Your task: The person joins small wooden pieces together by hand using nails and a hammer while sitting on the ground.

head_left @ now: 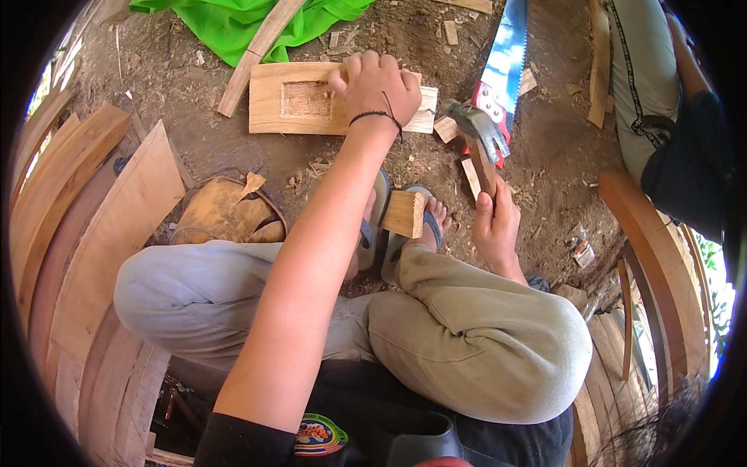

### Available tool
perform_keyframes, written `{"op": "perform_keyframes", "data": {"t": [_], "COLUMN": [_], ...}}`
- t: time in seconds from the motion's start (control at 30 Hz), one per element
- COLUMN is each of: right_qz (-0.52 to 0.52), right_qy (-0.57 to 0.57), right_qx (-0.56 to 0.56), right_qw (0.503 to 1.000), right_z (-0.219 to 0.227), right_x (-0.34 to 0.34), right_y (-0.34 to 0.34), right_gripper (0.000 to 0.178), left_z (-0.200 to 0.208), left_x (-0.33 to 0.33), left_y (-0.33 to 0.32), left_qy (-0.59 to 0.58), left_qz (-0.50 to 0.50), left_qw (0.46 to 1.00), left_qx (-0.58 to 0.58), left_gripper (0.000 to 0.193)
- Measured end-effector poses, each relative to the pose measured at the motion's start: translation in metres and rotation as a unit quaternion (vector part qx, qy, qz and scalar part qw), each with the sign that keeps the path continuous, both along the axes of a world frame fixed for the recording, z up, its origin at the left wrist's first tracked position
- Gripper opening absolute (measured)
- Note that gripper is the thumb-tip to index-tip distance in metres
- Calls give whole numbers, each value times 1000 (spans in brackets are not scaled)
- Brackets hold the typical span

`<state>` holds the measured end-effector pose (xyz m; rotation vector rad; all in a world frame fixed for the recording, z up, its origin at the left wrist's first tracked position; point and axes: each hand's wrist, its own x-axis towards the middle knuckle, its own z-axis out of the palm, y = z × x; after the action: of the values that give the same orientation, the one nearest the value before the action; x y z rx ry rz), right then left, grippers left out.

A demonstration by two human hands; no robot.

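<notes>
Nearest me, a person sits low in pale trousers [475, 350], legs bent, so the bare ground [545, 226] in front serves as the work surface. Between their sandalled feet is a pale wood block [403, 214], perhaps kept there so the feet can steady it.

The right hand [498, 226] is closed around the lower part of the wooden handle of a claw hammer [482, 144]; gripping low probably gives the head more swing. The hammer's head overlaps the handsaw's [504, 74] red handle in my view, and I cannot tell whether they touch.

Farther out, a wooden board [268, 105] lies flat on the ground, a rectangular recess cut in its left part. The left hand [381, 86] rests over its right part, up to the far edge, seemingly to keep it from sliding. Whether those fingers grip anything or only press, I cannot tell.

Beyond the board's far left corner, a wood strip [261, 56] lies partly over a bright green cloth [210, 27], perhaps weighing it down
</notes>
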<state>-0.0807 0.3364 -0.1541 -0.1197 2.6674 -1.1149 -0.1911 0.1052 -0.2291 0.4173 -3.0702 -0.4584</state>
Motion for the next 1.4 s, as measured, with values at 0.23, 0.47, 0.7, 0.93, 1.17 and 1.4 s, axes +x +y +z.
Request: {"op": "perform_keyframes", "data": {"t": [0.23, 0.47, 0.7, 0.93, 1.17, 1.4], "right_qz": [12, 129, 122, 75, 99, 70], "right_qy": [22, 207, -9, 229, 169, -23], "right_qx": [19, -6, 187, -179, 37, 224], "right_qw": [1000, 970, 975, 954, 980, 972], "right_z": [-4, 27, 19, 24, 42, 12], "right_x": [6, -25, -26, -37, -51, -28], "right_y": [4, 12, 11, 12, 8, 8], "right_gripper": [29, 29, 33, 44, 35, 25], "left_z": [-19, -25, -20, -16, -19, -19], "left_x": [1, 2, 1, 0, -2, -2], "left_y": [2, -1, 1, 1, 2, -3], "left_qy": [69, 55, 22, 10, 33, -15], "left_qz": [11, -24, -19, -22, -11, 0], "left_qw": [996, 993, 996, 998, 996, 999], "left_qx": [-54, -100, -80, -64, -78, -52], "left_gripper": [20, 28, 30, 30, 32, 30]}}
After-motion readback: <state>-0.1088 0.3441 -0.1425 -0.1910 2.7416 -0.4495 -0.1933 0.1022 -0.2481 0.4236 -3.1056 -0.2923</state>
